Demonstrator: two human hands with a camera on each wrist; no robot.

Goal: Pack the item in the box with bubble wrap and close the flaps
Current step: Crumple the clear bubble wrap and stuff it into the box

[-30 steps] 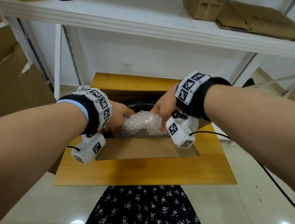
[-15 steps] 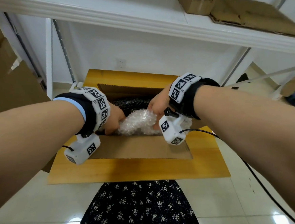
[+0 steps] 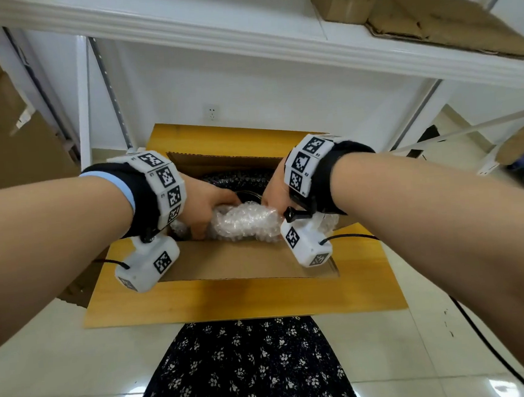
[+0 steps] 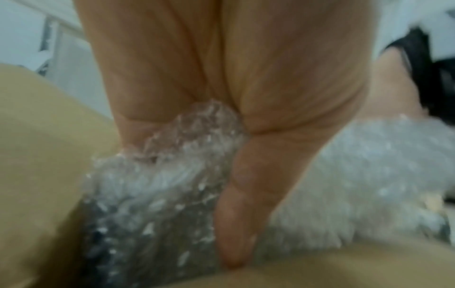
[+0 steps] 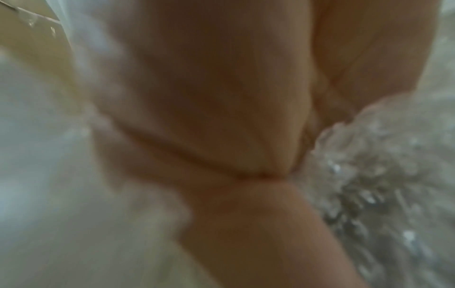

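Both your hands are down in the open cardboard box (image 3: 228, 260), bunching bubble wrap (image 3: 243, 220).

Your left hand (image 3: 204, 202) has its fingers curled round a crinkled, glossy wad of wrap, thumb pressed down along it beside the smooth box wall; your right hand (image 3: 274, 188) clutches the wrap's other end, its fingers mostly hidden; just beyond your fingertips lies a dark, bubble-covered item (image 3: 237, 178), shape unclear; flaps stand open on the yellow wooden board (image 3: 243, 297).

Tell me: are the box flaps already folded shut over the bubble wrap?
No, the box is open at the top, with both hands reaching inside onto the bubble wrap.
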